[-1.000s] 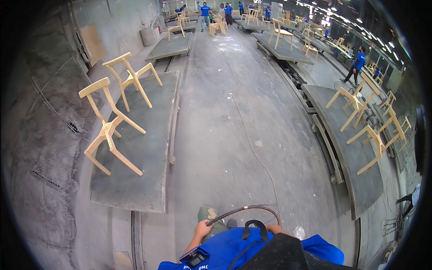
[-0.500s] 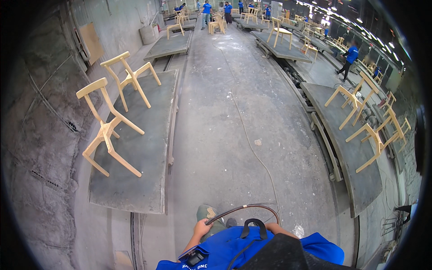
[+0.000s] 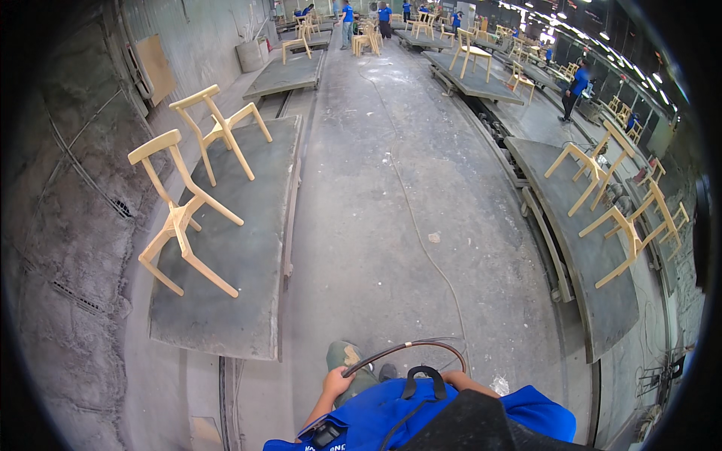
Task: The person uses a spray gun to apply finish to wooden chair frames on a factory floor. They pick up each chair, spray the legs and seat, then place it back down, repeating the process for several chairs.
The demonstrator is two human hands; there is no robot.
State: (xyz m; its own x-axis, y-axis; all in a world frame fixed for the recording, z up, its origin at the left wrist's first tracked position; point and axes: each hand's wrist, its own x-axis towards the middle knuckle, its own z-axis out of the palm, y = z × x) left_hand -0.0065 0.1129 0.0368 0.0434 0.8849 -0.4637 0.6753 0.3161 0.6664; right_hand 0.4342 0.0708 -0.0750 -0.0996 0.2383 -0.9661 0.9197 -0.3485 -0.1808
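Note:
My left hand (image 3: 338, 382) is closed around one end of a dark brown hose (image 3: 383, 351) at my waist. The hose bows forward in an arc and has a small pale band on it. Its other side comes down at my right hand (image 3: 453, 377), whose fingers are largely hidden by my blue shirt (image 3: 376, 406), so their grip does not show. A thin cable (image 3: 421, 244) runs along the floor ahead and reaches down near the hose.
Bare wooden chair frames stand on the left platform (image 3: 218, 316), including a near chair frame (image 3: 179, 218). More chair frames (image 3: 628, 225) stand on the right platform (image 3: 602, 316). A concrete aisle (image 3: 346, 188) runs between them. A person in blue (image 3: 577, 86) stands far right; others are farther back.
The person at the far right has shifted slightly left and turned more upright. The view has moved very slightly. My hands and the hose stay in place.

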